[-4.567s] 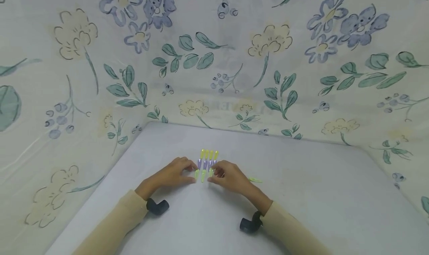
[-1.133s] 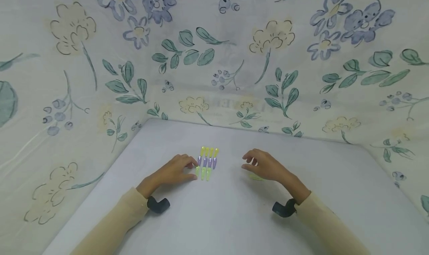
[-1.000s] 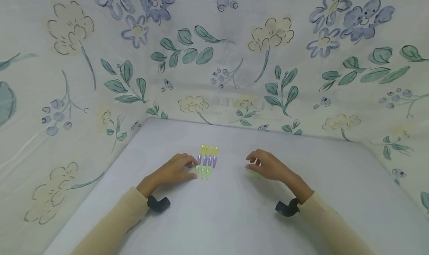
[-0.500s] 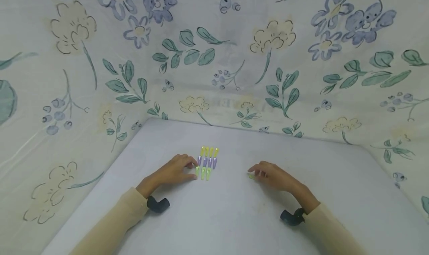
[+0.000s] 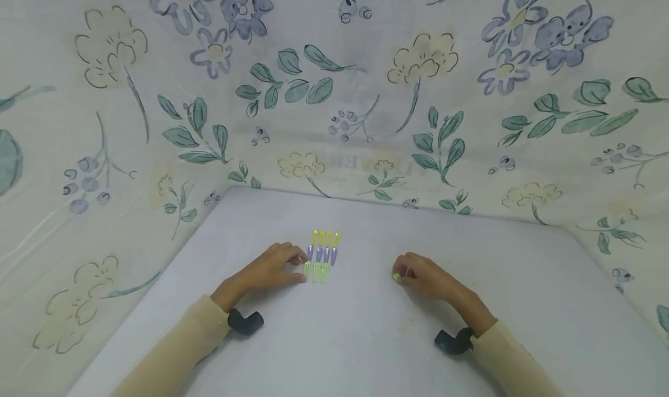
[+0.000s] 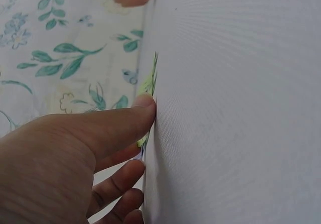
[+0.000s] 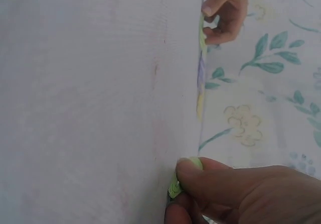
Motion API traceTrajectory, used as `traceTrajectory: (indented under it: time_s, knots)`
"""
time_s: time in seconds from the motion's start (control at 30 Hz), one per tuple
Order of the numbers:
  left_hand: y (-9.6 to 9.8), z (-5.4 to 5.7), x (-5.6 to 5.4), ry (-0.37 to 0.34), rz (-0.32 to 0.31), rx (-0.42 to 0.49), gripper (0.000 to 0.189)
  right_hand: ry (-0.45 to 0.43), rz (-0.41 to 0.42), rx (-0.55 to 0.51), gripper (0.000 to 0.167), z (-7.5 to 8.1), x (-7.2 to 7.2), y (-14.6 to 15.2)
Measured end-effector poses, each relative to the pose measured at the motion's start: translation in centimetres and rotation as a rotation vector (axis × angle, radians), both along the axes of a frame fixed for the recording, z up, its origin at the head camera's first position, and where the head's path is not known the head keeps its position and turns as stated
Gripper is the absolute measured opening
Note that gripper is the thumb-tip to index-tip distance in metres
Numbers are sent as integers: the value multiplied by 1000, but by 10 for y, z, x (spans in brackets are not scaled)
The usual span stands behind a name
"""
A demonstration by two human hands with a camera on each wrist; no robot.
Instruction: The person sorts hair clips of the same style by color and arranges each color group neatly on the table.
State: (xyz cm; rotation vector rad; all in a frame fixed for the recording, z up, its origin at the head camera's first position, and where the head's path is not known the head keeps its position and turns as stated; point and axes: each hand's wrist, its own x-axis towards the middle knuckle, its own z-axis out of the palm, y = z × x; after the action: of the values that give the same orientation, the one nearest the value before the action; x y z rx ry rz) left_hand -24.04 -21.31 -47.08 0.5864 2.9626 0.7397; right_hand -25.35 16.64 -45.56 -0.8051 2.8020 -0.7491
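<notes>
My left hand (image 5: 274, 267) rests on the table at the left end of the front row of green snap hair clips. Its thumb and index finger span the leftmost green clip (image 5: 307, 271), one at each end. Two more green clips (image 5: 316, 272) lie just right of it. Off to the right, my right hand (image 5: 425, 276) pinches a single green hair clip (image 7: 174, 189) between thumb and fingers, low over the table; the fingers cover much of it. Behind the green row lie purple clips (image 5: 319, 254), and behind those, yellow clips (image 5: 322, 238).
The white table (image 5: 334, 345) meets a floral-patterned sheet (image 5: 366, 112) along its back and left edges. A dark wrist camera (image 5: 245, 322) sits at the left cuff, and another dark camera (image 5: 452, 342) at the right cuff.
My right hand has left the third green clip, moved right, and come down on the lone green clip, now pinched in its fingers. The left hand has stayed in place.
</notes>
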Motion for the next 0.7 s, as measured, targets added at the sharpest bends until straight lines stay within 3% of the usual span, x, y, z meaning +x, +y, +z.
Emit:
traceTrajectory:
  time_s: [0.17,0.7]
  knots:
    - [-1,-2,0,13,-3,-7,40,-37,-11,-19,14,0,0,-1]
    - [-1,-3,0,6,13,-10,40,-90,-69,-153,34,-5,-2,3]
